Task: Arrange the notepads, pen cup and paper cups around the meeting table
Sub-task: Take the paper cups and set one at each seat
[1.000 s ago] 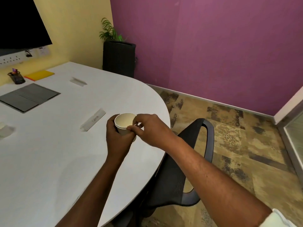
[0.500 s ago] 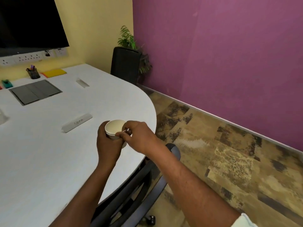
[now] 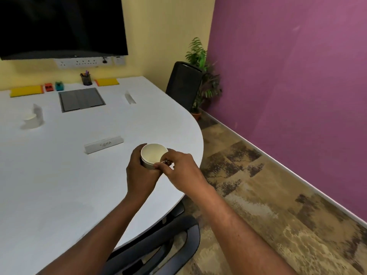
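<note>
1. The left hand (image 3: 140, 175) was wrapped round the side of a white paper cup (image 3: 154, 155), fingers curled against its wall
2. The right hand (image 3: 182, 171) pinched the near right part of the cup's rim between thumb and forefinger
3. The cup was upright with its mouth open and its inside bare, over the near right, rounded end of the white meeting table (image 3: 59, 185); whether its base touched the top could not be told
4. Just left of the cup and a little farther off lay a white name card (image 3: 103, 144) with one handwritten word starting with "S"; the rest was too faint to read
5. A blank-looking name card (image 3: 130, 97) stood farther back, and a third card (image 3: 38, 113) stood on the far left just beside a second paper cup (image 3: 29, 118)
6. At the far edge a dark mesh pen cup (image 3: 86, 79) held pens, with a yellow notepad (image 3: 107, 82) just to its right
7. Left of the pen cup sat a teal item (image 3: 59, 86), a red item (image 3: 49, 87) and another yellow notepad (image 3: 26, 90), in a row
8. A grey panel (image 3: 81, 99) lay flush in the tabletop, nearer than the pen cup
9. A dark screen (image 3: 59, 26) hung on the yellow wall above a white socket strip (image 3: 83, 62); any marking on either was too small to read
10. A black chair (image 3: 158, 251) was tucked under the near edge of the table, below the forearms
</note>
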Tool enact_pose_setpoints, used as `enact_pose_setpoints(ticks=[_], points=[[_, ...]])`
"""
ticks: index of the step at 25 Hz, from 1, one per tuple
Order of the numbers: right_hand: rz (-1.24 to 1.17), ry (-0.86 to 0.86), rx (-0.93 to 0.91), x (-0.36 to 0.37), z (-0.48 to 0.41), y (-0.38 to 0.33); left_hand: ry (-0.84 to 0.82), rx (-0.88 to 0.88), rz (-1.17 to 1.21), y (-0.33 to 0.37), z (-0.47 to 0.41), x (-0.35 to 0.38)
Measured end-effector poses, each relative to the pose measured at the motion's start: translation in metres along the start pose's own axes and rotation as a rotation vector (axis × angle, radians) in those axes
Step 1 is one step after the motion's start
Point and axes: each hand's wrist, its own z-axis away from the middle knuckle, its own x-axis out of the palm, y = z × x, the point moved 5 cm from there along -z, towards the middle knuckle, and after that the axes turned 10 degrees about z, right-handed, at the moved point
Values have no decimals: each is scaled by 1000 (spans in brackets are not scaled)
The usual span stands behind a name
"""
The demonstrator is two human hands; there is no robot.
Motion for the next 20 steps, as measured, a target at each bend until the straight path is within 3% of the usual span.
enact_pose_setpoints(ticks=[10, 20], points=[[-122, -141, -19, 37, -108, 66, 243, -77, -100, -53, -73, 41], [-189, -254, -270, 3, -149, 129, 436, -109, -149, -49, -78, 117]])
